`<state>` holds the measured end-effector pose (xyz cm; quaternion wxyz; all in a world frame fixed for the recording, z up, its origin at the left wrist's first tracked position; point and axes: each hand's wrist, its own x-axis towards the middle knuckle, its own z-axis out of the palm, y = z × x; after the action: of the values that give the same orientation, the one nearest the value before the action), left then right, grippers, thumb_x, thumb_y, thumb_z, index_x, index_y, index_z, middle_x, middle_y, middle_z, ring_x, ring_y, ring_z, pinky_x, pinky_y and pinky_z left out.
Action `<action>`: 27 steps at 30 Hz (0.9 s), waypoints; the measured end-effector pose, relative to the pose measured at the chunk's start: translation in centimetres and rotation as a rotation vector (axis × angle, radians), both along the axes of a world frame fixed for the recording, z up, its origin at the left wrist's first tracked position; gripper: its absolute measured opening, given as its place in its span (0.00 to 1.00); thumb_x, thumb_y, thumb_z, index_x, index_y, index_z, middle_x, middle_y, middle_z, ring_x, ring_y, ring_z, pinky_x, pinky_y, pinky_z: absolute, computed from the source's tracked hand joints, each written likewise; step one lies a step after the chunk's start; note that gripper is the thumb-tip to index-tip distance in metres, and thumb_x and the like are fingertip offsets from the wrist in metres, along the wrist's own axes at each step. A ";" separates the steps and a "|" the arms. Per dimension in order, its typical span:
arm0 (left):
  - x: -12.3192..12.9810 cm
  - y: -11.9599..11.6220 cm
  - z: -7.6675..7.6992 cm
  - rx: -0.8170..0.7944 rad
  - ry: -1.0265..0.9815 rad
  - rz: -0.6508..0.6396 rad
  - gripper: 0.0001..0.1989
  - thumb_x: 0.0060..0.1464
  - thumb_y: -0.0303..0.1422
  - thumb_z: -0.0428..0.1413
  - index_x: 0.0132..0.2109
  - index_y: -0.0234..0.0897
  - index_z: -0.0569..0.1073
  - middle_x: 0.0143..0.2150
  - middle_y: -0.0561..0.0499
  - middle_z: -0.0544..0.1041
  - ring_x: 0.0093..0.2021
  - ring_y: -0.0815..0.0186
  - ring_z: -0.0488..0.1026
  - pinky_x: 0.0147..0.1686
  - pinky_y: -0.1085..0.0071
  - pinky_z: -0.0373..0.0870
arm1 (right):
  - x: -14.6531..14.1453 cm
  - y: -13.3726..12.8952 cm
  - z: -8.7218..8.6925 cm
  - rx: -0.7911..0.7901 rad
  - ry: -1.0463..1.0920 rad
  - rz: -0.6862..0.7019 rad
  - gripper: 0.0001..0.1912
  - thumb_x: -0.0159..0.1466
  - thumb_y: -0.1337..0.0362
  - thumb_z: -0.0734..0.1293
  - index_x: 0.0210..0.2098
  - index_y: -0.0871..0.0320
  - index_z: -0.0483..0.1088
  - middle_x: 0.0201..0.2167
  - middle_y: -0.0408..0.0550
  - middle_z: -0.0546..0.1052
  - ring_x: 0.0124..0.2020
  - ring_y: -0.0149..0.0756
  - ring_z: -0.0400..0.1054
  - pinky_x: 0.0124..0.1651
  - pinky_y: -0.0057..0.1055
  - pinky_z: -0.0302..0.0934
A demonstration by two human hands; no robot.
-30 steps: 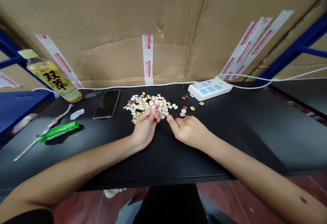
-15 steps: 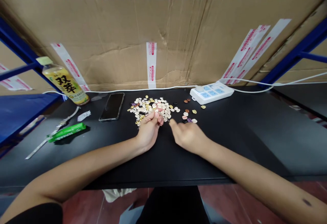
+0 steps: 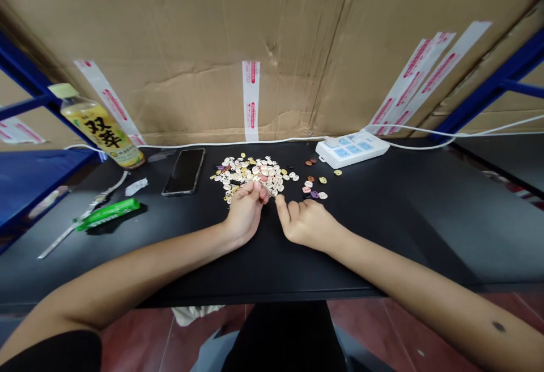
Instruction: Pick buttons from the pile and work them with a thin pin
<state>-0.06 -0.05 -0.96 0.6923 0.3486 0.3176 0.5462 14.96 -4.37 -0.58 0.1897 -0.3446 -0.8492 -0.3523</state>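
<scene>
A pile of small oval button-like pieces (image 3: 236, 174), mostly cream with some yellow, pink and dark ones, lies on the black table. At the pile's near edge my left hand (image 3: 247, 209) is closed, thumb against fingers, pinching one small cream button-like piece (image 3: 256, 179). Just to its right my right hand (image 3: 306, 222) is closed, with the index finger toward the left fingertips. Between the two hands runs a thin slender thing (image 3: 269, 190), its right end at my right fingertips. Whether it is a needle, wire or thread is too small to tell.
Right of the pile lie several loose pieces (image 3: 314, 195). A white power strip (image 3: 353, 149) with a cable stands behind them. On the left are a phone (image 3: 184, 172), a drink bottle (image 3: 102, 127), a green wrapper (image 3: 109, 214), a paper scrap (image 3: 136, 187) and a strap (image 3: 91, 206). Cardboard (image 3: 191, 49) walls the back.
The whole view has shifted slightly. My right hand, blurred before, is now sharper and slightly nearer my left hand, and the thin thing between them shows more clearly. My left hand keeps its pinch.
</scene>
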 end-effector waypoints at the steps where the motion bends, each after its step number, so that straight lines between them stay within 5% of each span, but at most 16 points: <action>1: 0.0 0.0 0.0 0.007 0.002 -0.003 0.08 0.61 0.25 0.50 0.35 0.31 0.72 0.24 0.54 0.61 0.27 0.72 0.59 0.33 0.75 0.58 | -0.1 -0.1 0.0 0.021 0.003 -0.023 0.16 0.59 0.82 0.57 0.41 0.77 0.74 0.15 0.48 0.69 0.13 0.34 0.61 0.17 0.30 0.50; 6: 0.0 -0.1 0.1 0.119 0.073 -0.054 0.11 0.61 0.29 0.52 0.30 0.31 0.72 0.27 0.51 0.65 0.31 0.70 0.60 0.36 0.73 0.59 | 1.9 0.3 1.4 -0.230 0.290 -0.046 0.12 0.66 0.69 0.60 0.37 0.64 0.75 0.17 0.44 0.72 0.17 0.29 0.65 0.23 0.28 0.52; 11: 0.1 -0.8 0.1 0.188 0.216 -0.039 0.12 0.59 0.32 0.55 0.28 0.31 0.73 0.30 0.50 0.67 0.33 0.69 0.62 0.38 0.71 0.60 | 4.3 0.9 3.0 -0.266 0.265 0.021 0.12 0.67 0.66 0.61 0.34 0.60 0.76 0.16 0.42 0.72 0.16 0.28 0.64 0.23 0.30 0.48; 18: -0.8 0.4 1.1 0.229 0.231 0.126 0.14 0.58 0.31 0.55 0.24 0.32 0.70 0.34 0.48 0.71 0.33 0.70 0.62 0.38 0.71 0.61 | 3.9 0.4 2.2 -0.122 0.242 0.126 0.09 0.66 0.70 0.62 0.39 0.65 0.74 0.17 0.43 0.71 0.16 0.28 0.61 0.23 0.30 0.51; 20: -1.1 0.8 1.9 0.230 0.217 0.132 0.14 0.58 0.30 0.55 0.24 0.32 0.72 0.35 0.48 0.71 0.34 0.70 0.63 0.39 0.71 0.61 | 3.9 0.5 2.3 -0.279 0.511 0.123 0.07 0.67 0.68 0.62 0.39 0.62 0.72 0.19 0.41 0.71 0.17 0.26 0.60 0.23 0.27 0.52; 23: -1.1 0.6 2.8 0.237 0.244 -0.027 0.09 0.58 0.34 0.57 0.35 0.33 0.79 0.43 0.45 0.75 0.40 0.68 0.66 0.40 0.72 0.62 | 4.1 1.4 2.4 -0.637 0.952 0.110 0.08 0.70 0.61 0.58 0.40 0.57 0.65 0.21 0.38 0.65 0.19 0.25 0.59 0.25 0.25 0.55; 27: -0.8 0.0 2.7 0.252 0.334 -0.215 0.10 0.54 0.34 0.61 0.42 0.33 0.81 0.45 0.44 0.77 0.40 0.68 0.69 0.40 0.71 0.65 | 4.4 2.8 1.7 -0.970 1.177 0.312 0.12 0.72 0.55 0.53 0.38 0.55 0.58 0.26 0.38 0.59 0.24 0.26 0.55 0.30 0.26 0.57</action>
<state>-0.84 -0.05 1.72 0.6353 0.5498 0.3181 0.4392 19.31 -1.58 1.10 0.4846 -0.3958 -0.7067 0.3303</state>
